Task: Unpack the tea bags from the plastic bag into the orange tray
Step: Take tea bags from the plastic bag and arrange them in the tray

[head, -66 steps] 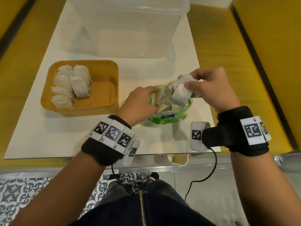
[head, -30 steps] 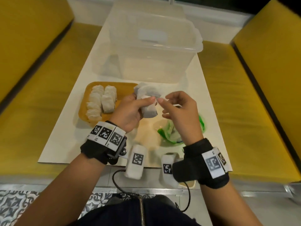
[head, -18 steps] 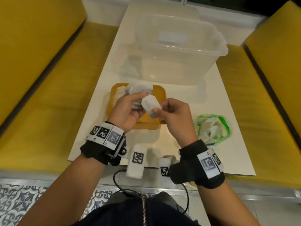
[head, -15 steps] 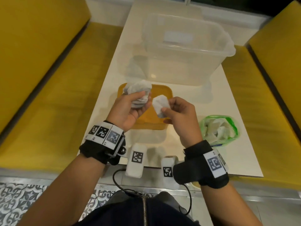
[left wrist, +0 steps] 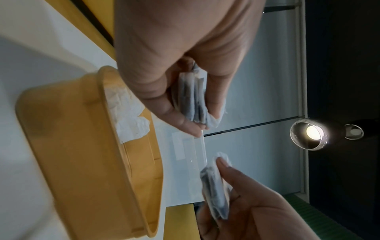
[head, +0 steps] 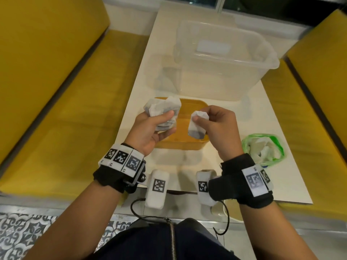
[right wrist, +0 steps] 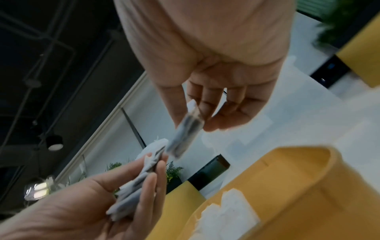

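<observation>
My left hand [head: 150, 128] grips a bunch of white tea bags [head: 163, 113] above the left part of the orange tray [head: 185, 143]. My right hand [head: 216, 124] pinches a single tea bag [head: 197, 126] between thumb and fingers over the tray's right side. In the left wrist view the bunch of tea bags [left wrist: 193, 100] sits between thumb and fingers, and the single tea bag [left wrist: 214, 190] shows below. Tea bags [left wrist: 127, 113] lie inside the orange tray [left wrist: 72, 154]. The green-rimmed plastic bag [head: 262, 149] stands open at the right with tea bags in it.
A large clear plastic bin [head: 217, 61] stands behind the tray on the white table [head: 281, 184]. Yellow benches [head: 56, 109] run along both sides of the table. The table's near edge lies just under my wrists.
My right hand lifted tea bags out of the plastic bag and passed the bunch to my left hand. Both hands moved over the tray, and the right pulled one tea bag away from the bunch.
</observation>
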Demonstrator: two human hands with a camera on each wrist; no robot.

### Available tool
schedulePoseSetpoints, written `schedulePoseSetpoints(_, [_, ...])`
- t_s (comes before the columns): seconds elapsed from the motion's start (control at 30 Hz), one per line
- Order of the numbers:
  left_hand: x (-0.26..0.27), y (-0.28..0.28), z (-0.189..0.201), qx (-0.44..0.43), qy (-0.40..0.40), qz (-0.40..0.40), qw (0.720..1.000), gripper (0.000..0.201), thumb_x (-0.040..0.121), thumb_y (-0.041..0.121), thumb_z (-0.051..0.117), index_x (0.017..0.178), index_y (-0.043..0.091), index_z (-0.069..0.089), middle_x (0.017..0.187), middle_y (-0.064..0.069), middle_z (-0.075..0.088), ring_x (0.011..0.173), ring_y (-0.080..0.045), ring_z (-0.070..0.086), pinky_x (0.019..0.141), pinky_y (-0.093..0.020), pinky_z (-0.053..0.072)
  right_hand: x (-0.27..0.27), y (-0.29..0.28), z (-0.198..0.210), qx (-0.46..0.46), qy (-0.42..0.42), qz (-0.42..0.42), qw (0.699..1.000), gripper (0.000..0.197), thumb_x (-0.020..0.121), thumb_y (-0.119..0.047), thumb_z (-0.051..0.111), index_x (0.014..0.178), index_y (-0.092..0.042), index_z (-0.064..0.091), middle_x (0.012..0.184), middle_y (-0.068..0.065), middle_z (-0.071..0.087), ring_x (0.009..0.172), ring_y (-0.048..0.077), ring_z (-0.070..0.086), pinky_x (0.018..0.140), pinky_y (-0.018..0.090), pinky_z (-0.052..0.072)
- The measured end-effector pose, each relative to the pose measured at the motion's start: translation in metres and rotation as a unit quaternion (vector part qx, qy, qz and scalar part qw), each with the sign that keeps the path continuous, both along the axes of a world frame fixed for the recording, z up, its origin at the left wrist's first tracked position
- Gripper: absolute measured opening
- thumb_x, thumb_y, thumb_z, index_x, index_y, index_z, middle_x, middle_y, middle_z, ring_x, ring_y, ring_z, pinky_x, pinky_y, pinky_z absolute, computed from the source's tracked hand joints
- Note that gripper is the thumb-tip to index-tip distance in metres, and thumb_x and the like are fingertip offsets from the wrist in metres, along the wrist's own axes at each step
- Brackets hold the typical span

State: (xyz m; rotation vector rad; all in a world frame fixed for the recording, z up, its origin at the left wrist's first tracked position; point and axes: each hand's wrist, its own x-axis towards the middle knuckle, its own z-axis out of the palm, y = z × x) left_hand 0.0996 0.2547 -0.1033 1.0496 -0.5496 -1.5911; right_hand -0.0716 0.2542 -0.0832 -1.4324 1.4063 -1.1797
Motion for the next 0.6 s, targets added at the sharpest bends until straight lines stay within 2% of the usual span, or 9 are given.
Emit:
schedulePoseSetpoints(0.07, [-0.004,0.001,0.001,0.0,-0.004,0.0,1.0,0.034,0.082,0.009,0.07,0.116,0.006,0.063,0.1,-0.008,0.068,0.087,-0.018,0.068,0.062,-0.025,0.057,-0.004,-0.001,0.004,-0.014,0.023,0.004,1.0,0.012,0.078,-0.015,0.073,0.075,-0.007,0.065,0.074,0.016,0.066,0.069,0.019,0.058,0.065,0.036,0.047])
schedulePoseSetpoints(0.13, [-0.01,0.001,0.002,0.001,-0.01,-0.002,1.0,0.025,0.082,0.007,0.07,0.107,0.007,0.066,0.099,-0.009,0.069,0.088,-0.02,0.068,0.066,-0.027,0.059,-0.007,-0.003,0.009,-0.027,0.054,0.017,0.998,0.01,0.08,-0.013,0.071,0.073,-0.014,0.065,0.071,0.01,0.064,0.067,0.017,0.056,0.063,0.035,0.046])
schedulePoseSetpoints(0.23, [-0.018,0.002,0.004,-0.001,-0.024,0.003,1.0,0.018,0.082,0.005,0.071,0.098,0.008,0.066,0.097,-0.01,0.07,0.087,-0.022,0.069,0.068,-0.027,0.059,-0.01,-0.005,0.011,-0.029,0.086,0.029,0.996,0.015,0.082,-0.012,0.069,0.071,-0.021,0.066,0.068,-0.002,0.062,0.066,0.019,0.058,0.061,0.04,0.054])
schedulePoseSetpoints(0.3, [-0.021,0.002,0.004,-0.002,-0.03,0.012,0.999,0.019,0.081,0.005,0.071,0.1,0.008,0.066,0.098,-0.011,0.07,0.087,-0.025,0.069,0.067,-0.026,0.059,-0.011,-0.005,0.012,-0.028,0.077,0.028,0.996,0.012,0.082,-0.013,0.068,0.072,-0.019,0.067,0.071,0.0,0.065,0.069,0.027,0.063,0.064,0.047,0.058])
schedulePoseSetpoints(0.37, [-0.022,0.003,0.004,-0.002,-0.037,0.024,0.999,0.022,0.081,0.005,0.071,0.102,0.007,0.065,0.101,-0.012,0.07,0.089,-0.025,0.069,0.066,-0.026,0.058,-0.013,-0.004,0.012,-0.034,0.088,0.026,0.995,0.009,0.081,-0.012,0.067,0.073,-0.016,0.068,0.074,0.001,0.067,0.072,0.029,0.064,0.067,0.049,0.056])
schedulePoseSetpoints(0.5, [-0.021,0.005,0.003,0.004,-0.047,0.041,0.998,0.024,0.082,0.01,0.071,0.105,0.006,0.066,0.102,-0.013,0.07,0.09,-0.024,0.069,0.063,-0.026,0.058,-0.017,-0.001,0.015,-0.03,0.066,0.024,0.997,0.009,0.079,-0.016,0.072,0.073,-0.011,0.068,0.076,0.009,0.068,0.075,0.034,0.064,0.069,0.047,0.054])
schedulePoseSetpoints(0.6, [-0.022,0.006,0.004,0.005,-0.05,0.039,0.998,0.022,0.084,0.013,0.07,0.104,0.007,0.066,0.094,-0.01,0.071,0.084,-0.02,0.069,0.059,-0.024,0.057,-0.019,0.0,0.013,-0.007,0.029,0.028,0.999,0.015,0.078,-0.021,0.071,0.072,-0.007,0.07,0.075,0.019,0.066,0.069,0.036,0.059,0.065,0.044,0.051])
